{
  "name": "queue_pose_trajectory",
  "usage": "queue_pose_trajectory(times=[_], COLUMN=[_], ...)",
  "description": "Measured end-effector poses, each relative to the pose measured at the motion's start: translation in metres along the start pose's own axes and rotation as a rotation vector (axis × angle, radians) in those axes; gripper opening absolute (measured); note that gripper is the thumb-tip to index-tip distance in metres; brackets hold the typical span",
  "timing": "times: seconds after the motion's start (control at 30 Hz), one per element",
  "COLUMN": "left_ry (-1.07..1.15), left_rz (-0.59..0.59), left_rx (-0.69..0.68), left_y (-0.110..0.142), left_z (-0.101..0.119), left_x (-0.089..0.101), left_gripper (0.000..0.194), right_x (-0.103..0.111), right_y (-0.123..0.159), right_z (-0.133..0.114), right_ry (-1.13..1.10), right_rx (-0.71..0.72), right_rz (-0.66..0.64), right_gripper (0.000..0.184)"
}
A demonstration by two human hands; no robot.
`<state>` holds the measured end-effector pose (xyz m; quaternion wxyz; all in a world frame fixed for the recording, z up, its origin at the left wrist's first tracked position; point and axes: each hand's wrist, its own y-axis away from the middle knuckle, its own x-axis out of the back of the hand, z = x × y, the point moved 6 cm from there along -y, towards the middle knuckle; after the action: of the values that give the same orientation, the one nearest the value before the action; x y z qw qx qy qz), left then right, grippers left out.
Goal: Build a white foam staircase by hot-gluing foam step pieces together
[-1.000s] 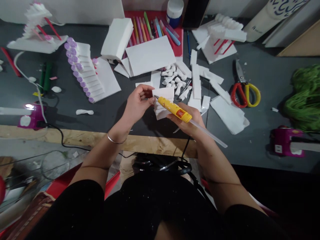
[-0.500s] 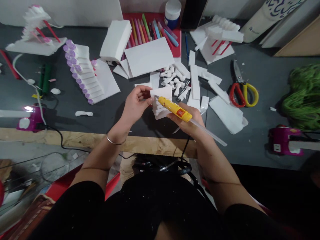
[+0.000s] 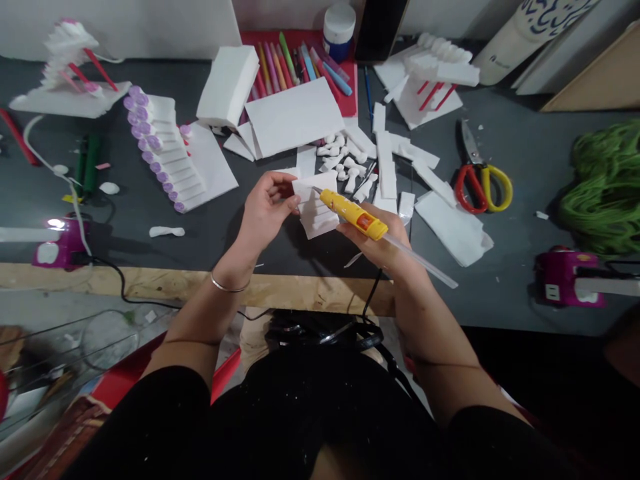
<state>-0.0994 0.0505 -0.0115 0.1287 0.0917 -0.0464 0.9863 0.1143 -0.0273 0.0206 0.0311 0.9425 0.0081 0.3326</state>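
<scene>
My left hand (image 3: 270, 208) pinches the left edge of a small white stepped foam piece (image 3: 314, 224), which it holds over the front of the table. A yellow glue gun (image 3: 353, 213) is gripped in my right hand (image 3: 385, 247), with a clear glue stick (image 3: 429, 268) poking out of its back end. The gun's nozzle points left and lies over the upper part of the foam piece; whether it touches is too small to tell. Just behind the piece lies a pile of small white bone-shaped bits (image 3: 345, 159).
White foam strips (image 3: 385, 163) and scissors (image 3: 477, 183) with red and yellow handles lie to the right. A stepped model with purple ends (image 3: 165, 150) is at left. Colored pens (image 3: 280, 63) and a white block (image 3: 227, 87) stand behind. Green yarn (image 3: 603, 190) lies far right.
The glue gun's nozzle has shifted slightly rightward along the foam piece, away from my left fingers. Both hands keep their holds. The whole view has shifted a little.
</scene>
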Motion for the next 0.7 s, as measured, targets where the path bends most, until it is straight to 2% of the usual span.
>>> queue_pose_trajectory(times=[0.13, 0.7], left_ry=[0.078, 0.097], left_rz=[0.006, 0.063], left_rx=[-0.065, -0.086], left_y=[-0.003, -0.006], left_z=[-0.001, -0.005], left_x=[0.002, 0.013], left_gripper=[0.043, 0.056], right_x=[0.003, 0.007], right_y=[0.000, -0.005], right_z=[0.000, 0.013], right_ry=[-0.011, -0.041], right_rx=[0.007, -0.057], right_rz=[0.017, 0.063], right_gripper=[0.057, 0.042])
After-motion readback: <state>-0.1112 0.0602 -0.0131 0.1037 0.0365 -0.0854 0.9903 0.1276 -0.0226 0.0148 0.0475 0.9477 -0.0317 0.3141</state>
